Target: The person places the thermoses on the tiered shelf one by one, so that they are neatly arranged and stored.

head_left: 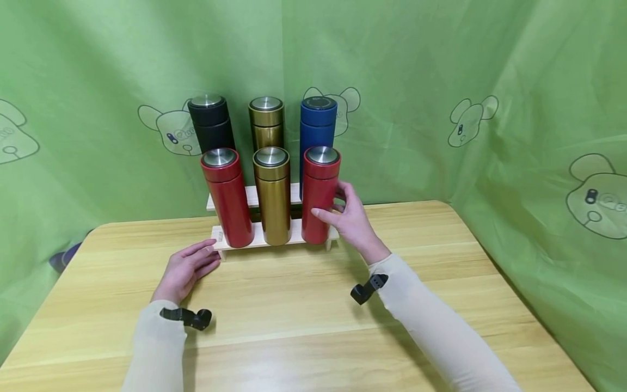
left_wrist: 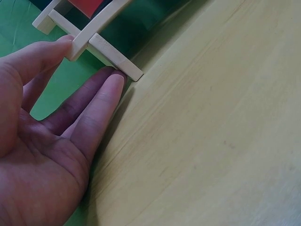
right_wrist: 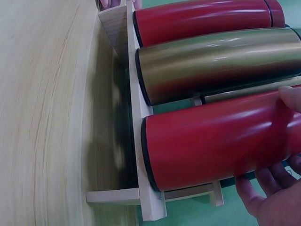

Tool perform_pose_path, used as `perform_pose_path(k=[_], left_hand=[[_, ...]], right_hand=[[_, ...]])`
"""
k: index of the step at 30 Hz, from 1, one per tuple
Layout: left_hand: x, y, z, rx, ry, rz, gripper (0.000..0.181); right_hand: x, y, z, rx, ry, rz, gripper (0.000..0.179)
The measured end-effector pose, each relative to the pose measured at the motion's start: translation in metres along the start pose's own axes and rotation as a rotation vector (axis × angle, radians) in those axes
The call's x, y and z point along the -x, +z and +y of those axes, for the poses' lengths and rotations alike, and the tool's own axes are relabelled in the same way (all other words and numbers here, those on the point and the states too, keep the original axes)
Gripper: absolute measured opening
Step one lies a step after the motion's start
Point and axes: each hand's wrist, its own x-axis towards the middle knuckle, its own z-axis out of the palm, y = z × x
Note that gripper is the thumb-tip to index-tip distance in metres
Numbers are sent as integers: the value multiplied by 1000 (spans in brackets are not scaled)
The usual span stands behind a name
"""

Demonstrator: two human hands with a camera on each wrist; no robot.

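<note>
My right hand (head_left: 356,224) grips the front-right red thermos bottle (head_left: 318,190), thumb on its near side and fingers round its far right side. That bottle stands on the lower step of a pale wooden two-step rack (head_left: 257,235); in the right wrist view its dark base meets the front slat. My left hand (head_left: 186,268) touches the rack's left end with nearly straight fingers, some at the slat's end and others by the leg (left_wrist: 117,56). On the same step stand a gold bottle (head_left: 274,207) and another red bottle (head_left: 230,201).
Behind, on the upper step, stand a black bottle (head_left: 210,125), a second gold bottle (head_left: 266,128) and a blue bottle (head_left: 318,128). The rack is on a wooden table (head_left: 294,305) near its back edge. Green cloth (head_left: 401,65) hangs behind and beside it.
</note>
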Motion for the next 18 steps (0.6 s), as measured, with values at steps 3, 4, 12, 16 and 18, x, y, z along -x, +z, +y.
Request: perform_pose_path(k=[3, 4, 12, 16, 18], left_hand=[[0, 0, 0, -4, 0, -2, 32], [-1, 1, 0, -5, -1, -3, 33], [0, 1, 1, -20, -1, -1, 35], [1, -1, 1, -21, 10, -9, 37], [2, -1, 2, -26, 15, -13, 38]], right_hand=[[-4, -4, 14, -7, -9, 2, 75], [-5, -5, 19, -8, -13, 4, 76], [-3, -12, 35, 12, -39, 20, 77], [2, -18, 39, 24, -42, 11, 77], [4, -22, 40, 46, -37, -1, 77]])
